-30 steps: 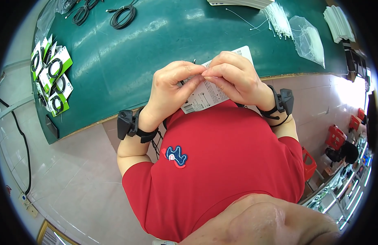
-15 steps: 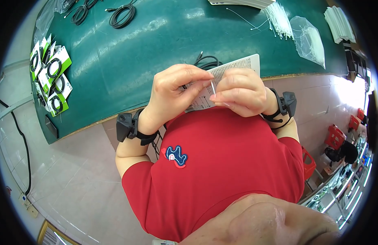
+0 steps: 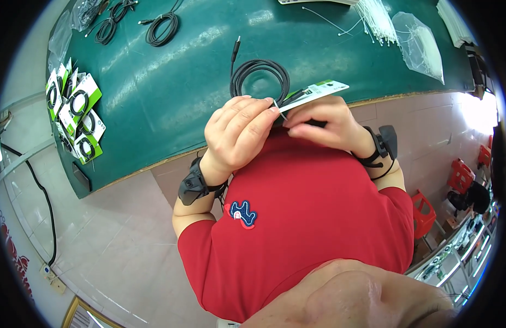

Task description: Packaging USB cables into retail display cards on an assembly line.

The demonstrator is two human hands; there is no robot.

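Note:
My left hand is closed round the near side of a coiled black braided cable, against a white and green backing card. The coil rises beyond my knuckles, and one plug stands up at its left. Tilted almost edge-on, the card reaches out to the right above my right hand. A thin white cable tie shows between the hands, by the card's near end. My right thumb and fingers are pinched together at the tie's lower part, slightly blurred. My fingers hide where cable and card meet.
Carded cables lie piled at the table's left. Another coiled cable lies at the back, with more beside it. Loose white cable ties and a plastic bag of ties are at the back right. The table edge runs close by.
The card has turned from its printed grey back showing to nearly edge-on, green and white side away. The cable coil has come into view above my left hand. My right hand has dropped slightly.

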